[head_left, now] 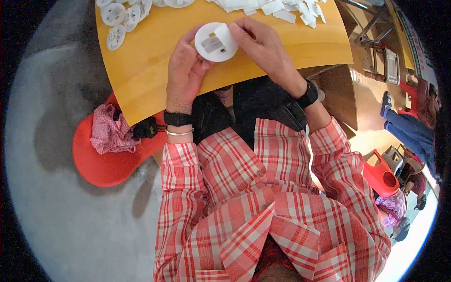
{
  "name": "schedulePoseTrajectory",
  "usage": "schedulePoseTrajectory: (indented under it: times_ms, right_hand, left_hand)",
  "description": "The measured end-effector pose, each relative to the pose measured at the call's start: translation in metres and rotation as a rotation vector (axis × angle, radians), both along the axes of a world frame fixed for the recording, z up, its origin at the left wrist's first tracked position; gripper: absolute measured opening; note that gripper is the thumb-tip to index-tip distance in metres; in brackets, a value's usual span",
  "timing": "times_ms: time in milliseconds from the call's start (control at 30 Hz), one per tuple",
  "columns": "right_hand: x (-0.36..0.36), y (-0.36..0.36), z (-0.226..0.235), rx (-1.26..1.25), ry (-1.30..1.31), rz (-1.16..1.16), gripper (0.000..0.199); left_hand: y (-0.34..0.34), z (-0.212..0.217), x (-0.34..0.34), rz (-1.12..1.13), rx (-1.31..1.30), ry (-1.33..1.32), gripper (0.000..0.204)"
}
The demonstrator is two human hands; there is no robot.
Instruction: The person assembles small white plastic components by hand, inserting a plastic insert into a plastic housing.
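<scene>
Orange worktop [155, 61] carries white discs [120, 19] and strips [282, 9]. Left hand [184, 70] grips a white disc [216, 42] steady from below; right hand [265, 44] pinches its edge, apparently to fit the strip.

We are seeing a long white banner sign [418, 49] with red and green print lying at far right.

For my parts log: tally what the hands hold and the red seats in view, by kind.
White round disc, held by left hand: 1
White flat strip, pressed on by right hand: 1
Red plastic seats: 2
Total: 4
</scene>
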State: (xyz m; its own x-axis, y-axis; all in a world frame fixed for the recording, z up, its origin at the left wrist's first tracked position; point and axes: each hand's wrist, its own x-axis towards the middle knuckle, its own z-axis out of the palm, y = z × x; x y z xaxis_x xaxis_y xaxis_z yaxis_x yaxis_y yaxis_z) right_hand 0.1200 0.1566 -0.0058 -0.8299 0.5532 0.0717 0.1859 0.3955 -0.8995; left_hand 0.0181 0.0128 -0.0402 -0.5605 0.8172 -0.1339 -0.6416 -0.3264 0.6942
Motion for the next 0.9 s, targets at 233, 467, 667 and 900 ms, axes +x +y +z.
schedulePoseTrajectory:
  times_ms: [233,467,667,900]
  right_hand:
    - [0.006,-0.017,-0.005,-0.357,0.054,-0.081,0.031]
    - [0.006,-0.03,0.002,-0.158,0.018,-0.033,0.026]
    - [0.008,-0.013,0.011,0.101,0.043,-0.016,0.021]
    - [-0.007,-0.015,0.029,0.328,0.12,-0.063,0.014]
  left_hand:
    - [-0.001,-0.008,0.0,0.05,-0.019,0.158,0.051]
    - [0.002,0.001,0.002,0.071,0.053,-0.024,0.053]
    - [-0.001,0.0,0.0,0.035,0.063,0.005,0.05]
    - [-0.001,-0.001,0.0,0.021,0.099,0.007,0.048]
